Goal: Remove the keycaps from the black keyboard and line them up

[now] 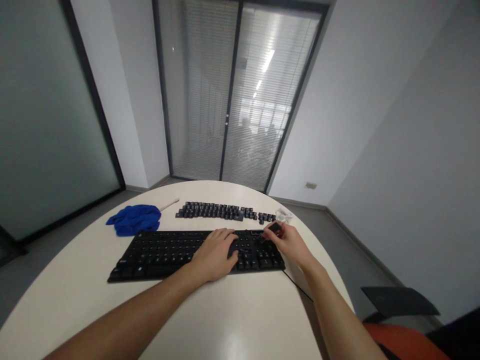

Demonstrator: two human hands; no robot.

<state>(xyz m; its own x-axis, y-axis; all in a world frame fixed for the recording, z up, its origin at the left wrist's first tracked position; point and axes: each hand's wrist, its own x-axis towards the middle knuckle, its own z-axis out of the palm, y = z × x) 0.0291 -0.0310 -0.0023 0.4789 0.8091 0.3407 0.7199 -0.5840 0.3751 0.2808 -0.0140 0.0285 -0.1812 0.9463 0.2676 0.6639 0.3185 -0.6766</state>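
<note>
A black keyboard (161,248) lies across the round cream table (225,315), its cable running off at the right. My left hand (216,254) rests on the keyboard right of its middle, fingers spread and bent over the keys. Above the keyboard's right end, my right hand (287,241) pinches a small dark tool (275,227), its lower end at the number-pad area. Behind the keyboard, loose black keycaps (212,210) lie in rows, with a smaller group further right near my right hand. Whether the tool touches a key is too small to tell.
A crumpled blue cloth (138,219) lies at the table's left, beside a thin pale stick or brush (170,204). Crumpled clear plastic (284,215) sits behind my right hand. A chair with an orange seat (405,341) stands at the lower right.
</note>
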